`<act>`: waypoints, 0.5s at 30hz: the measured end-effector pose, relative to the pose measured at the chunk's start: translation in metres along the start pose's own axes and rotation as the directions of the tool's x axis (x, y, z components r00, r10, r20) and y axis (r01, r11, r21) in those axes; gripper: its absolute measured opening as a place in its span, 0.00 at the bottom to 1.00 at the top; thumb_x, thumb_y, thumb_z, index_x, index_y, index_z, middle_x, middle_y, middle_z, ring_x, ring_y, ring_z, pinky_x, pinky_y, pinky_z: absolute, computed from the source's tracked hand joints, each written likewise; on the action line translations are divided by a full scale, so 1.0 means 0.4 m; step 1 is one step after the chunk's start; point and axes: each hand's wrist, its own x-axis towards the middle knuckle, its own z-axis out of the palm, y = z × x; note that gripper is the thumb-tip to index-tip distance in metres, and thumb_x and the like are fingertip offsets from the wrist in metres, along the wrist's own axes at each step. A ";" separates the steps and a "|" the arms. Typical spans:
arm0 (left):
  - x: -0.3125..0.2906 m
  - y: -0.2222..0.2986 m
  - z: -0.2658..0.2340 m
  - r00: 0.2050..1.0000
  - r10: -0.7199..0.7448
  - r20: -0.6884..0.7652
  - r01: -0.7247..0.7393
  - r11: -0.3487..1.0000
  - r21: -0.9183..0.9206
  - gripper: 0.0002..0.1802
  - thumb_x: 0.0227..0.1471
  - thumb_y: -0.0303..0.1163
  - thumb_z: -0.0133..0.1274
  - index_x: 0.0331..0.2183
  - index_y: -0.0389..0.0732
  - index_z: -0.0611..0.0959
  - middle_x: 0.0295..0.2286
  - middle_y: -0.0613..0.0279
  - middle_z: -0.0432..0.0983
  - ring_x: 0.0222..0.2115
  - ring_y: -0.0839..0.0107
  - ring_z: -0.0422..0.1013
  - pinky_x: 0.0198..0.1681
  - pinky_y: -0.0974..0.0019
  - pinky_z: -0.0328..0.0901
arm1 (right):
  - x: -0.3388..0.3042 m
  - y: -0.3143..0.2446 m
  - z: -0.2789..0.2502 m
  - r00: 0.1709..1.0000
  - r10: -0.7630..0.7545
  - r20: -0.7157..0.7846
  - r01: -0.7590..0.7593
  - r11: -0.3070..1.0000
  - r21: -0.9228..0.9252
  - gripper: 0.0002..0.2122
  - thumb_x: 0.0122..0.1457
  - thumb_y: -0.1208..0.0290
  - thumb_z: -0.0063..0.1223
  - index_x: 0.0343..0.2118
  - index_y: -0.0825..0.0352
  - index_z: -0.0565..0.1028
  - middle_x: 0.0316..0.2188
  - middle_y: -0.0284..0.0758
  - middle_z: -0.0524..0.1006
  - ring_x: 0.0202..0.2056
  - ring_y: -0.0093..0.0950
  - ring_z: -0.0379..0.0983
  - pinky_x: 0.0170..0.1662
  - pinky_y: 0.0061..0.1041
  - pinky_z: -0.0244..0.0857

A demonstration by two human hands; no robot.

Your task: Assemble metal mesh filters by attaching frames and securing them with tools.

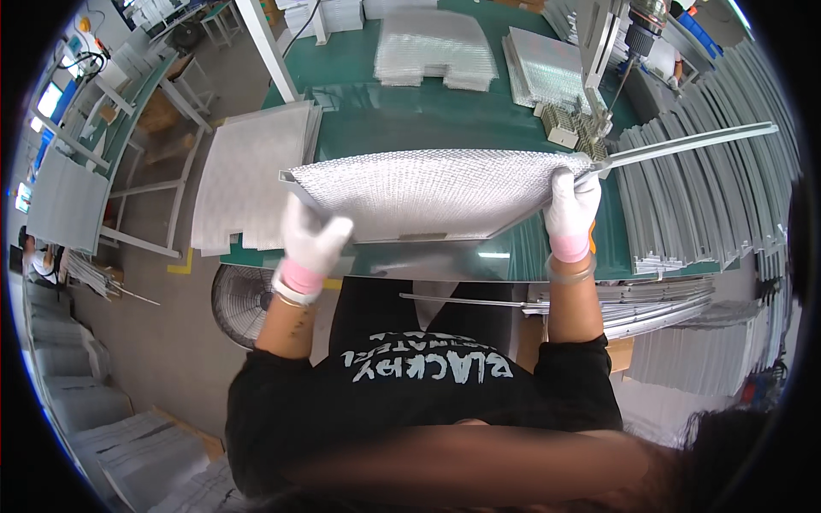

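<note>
A silver mesh panel [428,192] with thin metal edging stands tilted over the near part of the green worktable, between my hands. Both hands wear white gloves with pink cuffs. My right hand [571,205] grips the panel's upper right corner, where a long metal channel strip [693,144] sticks out to the right. At the panel's left edge, my left hand [313,241] is slightly blurred, its thumb spread away from the fingers. Those fingers lie along the edging, partly hidden. Behind the right corner stands a drill-like machine [641,38] above a metal block fixture [564,128].
Stacked mesh sheets [436,47] lie at the back of the green table [351,115], with another pile [252,171] at the left. Many metal strips [684,197] are stacked at right, and more hang below the table edge. A floor fan [242,303] stands under the left side.
</note>
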 end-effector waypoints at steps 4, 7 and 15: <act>0.073 0.080 0.012 0.995 -0.095 -0.028 0.095 0.995 -0.011 0.21 0.49 0.23 0.56 0.46 0.31 0.74 0.37 0.61 0.75 0.38 0.75 0.70 0.45 0.70 0.65 | 0.014 0.007 0.002 0.999 0.031 0.014 -0.031 0.999 -0.016 0.03 0.60 0.76 0.53 0.35 0.69 0.73 0.29 0.25 0.72 0.31 0.14 0.64 0.37 0.17 0.61; 0.058 0.047 0.008 0.984 0.135 -0.120 -0.121 0.986 0.113 0.13 0.53 0.23 0.52 0.42 0.32 0.75 0.35 0.60 0.75 0.34 0.76 0.69 0.41 0.72 0.64 | -0.001 -0.016 0.026 1.000 -0.005 0.017 0.006 0.998 -0.069 0.03 0.59 0.77 0.53 0.35 0.69 0.73 0.28 0.25 0.71 0.30 0.14 0.63 0.37 0.16 0.60; 0.060 0.043 0.045 0.928 0.372 -0.020 -0.371 0.928 0.030 0.04 0.57 0.23 0.43 0.36 0.35 0.71 0.31 0.57 0.73 0.31 0.72 0.68 0.37 0.70 0.63 | 0.007 -0.067 0.074 0.987 -0.159 -0.038 0.162 0.980 0.119 0.36 0.51 0.86 0.54 0.64 0.71 0.53 0.38 0.36 0.75 0.33 0.21 0.72 0.41 0.21 0.68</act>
